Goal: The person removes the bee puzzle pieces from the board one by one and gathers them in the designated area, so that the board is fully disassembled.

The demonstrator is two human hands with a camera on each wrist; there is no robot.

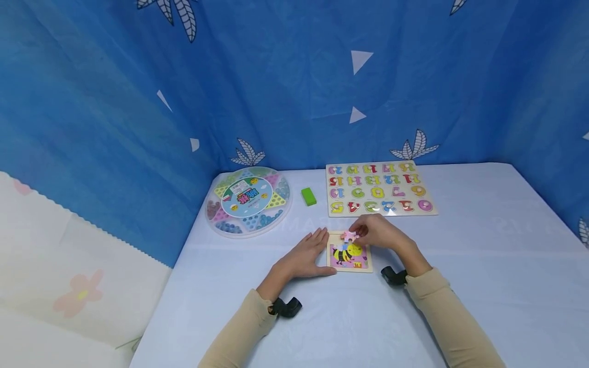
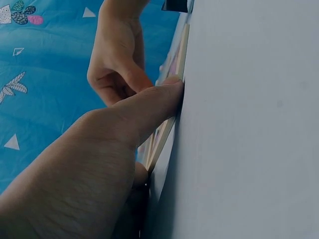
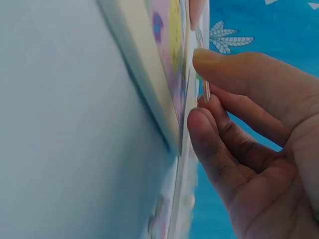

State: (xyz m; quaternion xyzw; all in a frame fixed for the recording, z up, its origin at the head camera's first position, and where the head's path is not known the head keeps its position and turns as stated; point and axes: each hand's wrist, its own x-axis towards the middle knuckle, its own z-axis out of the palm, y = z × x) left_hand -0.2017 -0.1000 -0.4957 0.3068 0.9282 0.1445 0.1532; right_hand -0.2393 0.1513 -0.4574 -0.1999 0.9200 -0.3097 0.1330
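Note:
A small wooden jigsaw puzzle [image 1: 342,263] with a bee picture lies on the table between the hands. The left hand [image 1: 306,256] rests along its left side with fingers spread. In the left wrist view, the left thumb [image 2: 157,99] touches the edge of the wooden frame [image 2: 160,142]. Above the puzzle's top part, the right hand [image 1: 379,232] pinches a pink puzzle piece [image 1: 349,236]. The right wrist view shows that piece [image 3: 206,91] edge-on between the thumb [image 3: 224,67] and fingers, apart from the board [image 3: 144,74].
A wooden number puzzle board [image 1: 382,189] lies behind the right hand. To the back left sits a round game set [image 1: 248,198] with marbles in clear compartments. A green block [image 1: 309,197] lies between them. A blue curtain [image 1: 299,92] hangs behind the white table [image 1: 483,296].

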